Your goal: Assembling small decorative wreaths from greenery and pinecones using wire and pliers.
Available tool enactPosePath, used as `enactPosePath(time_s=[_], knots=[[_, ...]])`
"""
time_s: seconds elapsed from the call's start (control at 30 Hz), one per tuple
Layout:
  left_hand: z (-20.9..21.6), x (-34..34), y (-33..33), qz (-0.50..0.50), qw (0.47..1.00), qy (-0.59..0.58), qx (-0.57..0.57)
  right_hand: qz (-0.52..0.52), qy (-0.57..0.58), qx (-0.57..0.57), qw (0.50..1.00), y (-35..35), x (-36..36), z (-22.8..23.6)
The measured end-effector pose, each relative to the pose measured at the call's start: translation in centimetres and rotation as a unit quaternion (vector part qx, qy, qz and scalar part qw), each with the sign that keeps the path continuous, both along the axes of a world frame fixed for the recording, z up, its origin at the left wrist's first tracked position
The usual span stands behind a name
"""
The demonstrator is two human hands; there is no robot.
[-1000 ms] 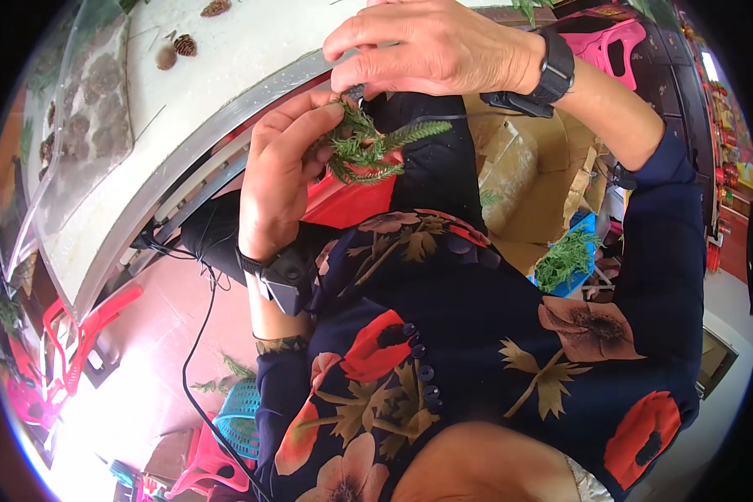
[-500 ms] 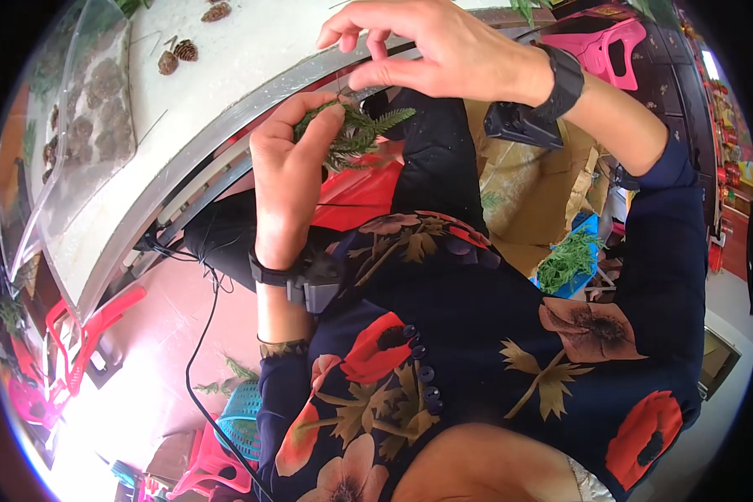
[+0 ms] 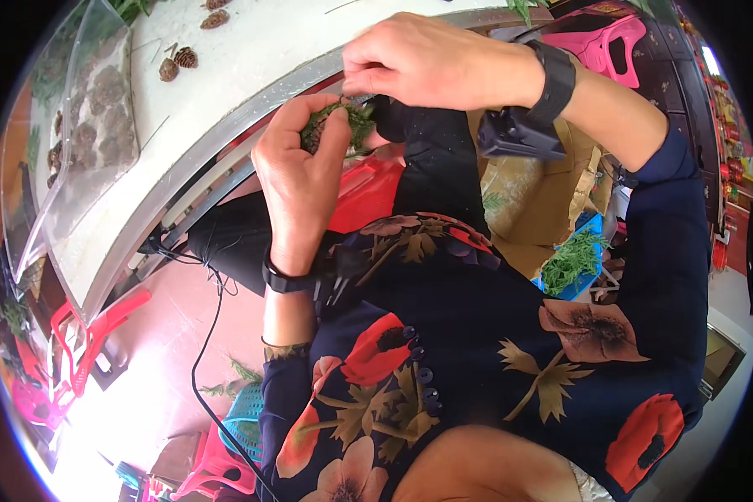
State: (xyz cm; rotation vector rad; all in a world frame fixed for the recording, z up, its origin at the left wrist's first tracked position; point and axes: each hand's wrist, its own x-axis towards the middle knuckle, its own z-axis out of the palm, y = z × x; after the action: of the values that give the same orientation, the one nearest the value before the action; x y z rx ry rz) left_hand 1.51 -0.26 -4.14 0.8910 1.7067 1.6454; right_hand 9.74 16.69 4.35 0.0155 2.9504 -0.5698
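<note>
My left hand [image 3: 301, 167] pinches a green fir sprig [image 3: 360, 125] between thumb and fingers, close to the table's edge. The sprig's leafy part is bunched up, with a brownish patch near the fingertips that I cannot make out clearly. Just above and to the right, my right hand [image 3: 435, 67] has its fingers drawn together next to the top of the sprig. Whatever lies between those fingertips is too small or hidden to name. Dark bands with devices sit on both wrists.
Pine cones [image 3: 186, 58] lie on the white table [image 3: 251, 50], beside a clear plastic bag [image 3: 100, 100] of brownish pieces. Green sprigs [image 3: 573, 261] fill a blue container at the right, near an open cardboard box [image 3: 552, 184]. Pink stools and a teal basket [image 3: 244, 418] stand on the floor.
My right hand has closed its spread fingers and come down to the sprig's top. The sprig has turned, so its long tip no longer points right. My left hand has shifted slightly right.
</note>
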Motion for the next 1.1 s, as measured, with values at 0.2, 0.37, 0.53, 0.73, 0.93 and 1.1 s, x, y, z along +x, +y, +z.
enactPosePath(time_s=[0.2, 0.37, 0.53, 0.73, 0.93, 1.1], knots=[[1.2, -0.8, -0.3, -0.045, 0.964, -0.259, -0.043, -0.016, 0.103, -0.119, 0.987, 0.8, 1.2, 0.1], [1.0, -1.8, -0.6, -0.131, 0.906, -0.403, 0.017, 0.258, 0.341, 0.318, 0.846, 2.0, 1.1, -0.9], [1.7, -0.7, -0.5, -0.099, 0.912, -0.399, 0.005, 0.162, 0.274, 0.093, 0.943, 0.7, 0.9, -0.7], [0.4, 0.6, 0.0, 0.044, 0.998, 0.053, 0.012, -0.192, -0.081, -0.332, 0.92, 0.1, 0.2, -1.0], [0.3, -1.0, -0.9, -0.042, 0.968, -0.248, 0.002, 0.035, 0.266, -0.038, 0.963, -0.6, 1.4, -0.3], [1.8, -1.4, -1.3, -0.11, 0.917, -0.382, 0.028, 0.277, 0.274, 0.471, 0.791, 0.4, 0.7, 0.7]])
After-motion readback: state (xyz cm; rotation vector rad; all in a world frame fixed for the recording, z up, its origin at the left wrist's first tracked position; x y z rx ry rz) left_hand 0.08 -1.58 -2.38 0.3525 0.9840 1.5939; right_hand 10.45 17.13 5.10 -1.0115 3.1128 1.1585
